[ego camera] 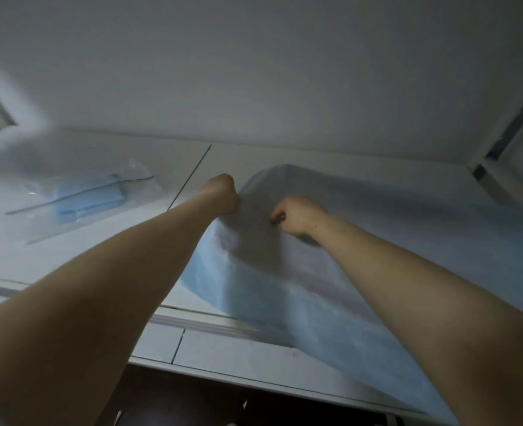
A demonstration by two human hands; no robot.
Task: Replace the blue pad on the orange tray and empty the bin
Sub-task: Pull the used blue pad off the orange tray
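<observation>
Left hand [223, 195], fingers curled tight, pinches the far-left edge of the blue pad [263, 302]. Right hand [297, 216] is curled likewise just to the right of it, knuckles up, and seems to pinch a fold of the pad's upper face; blur makes the finger contact uncertain. The two hands are near each other but apart, both at the pad's far-left corner.

The pad lies spread on a white surface [254, 155]. From the grip, it extends to the right and toward the near side. Its long axis runs from left to right, and its near-right part hangs over the near lip of the surface. Almost all of the sheet therefore lies right of and nearer than the grip. The left hand holds the true edge and the right hand is a little inside it. The corner under the hands is raised and curls over.

A clear plastic packet [84, 198] holding folded blue material lies well to the left of the pad, beyond a thin dark seam [192, 176] in the surface. A plain wall [254, 72] rises behind. A dark gap [192, 401] lies below the near lip. Neither the orange tray nor the bin is in view.

Judgement: a pull toward the near side would be unobstructed, but the pad is limp and would probably fold over itself.
</observation>
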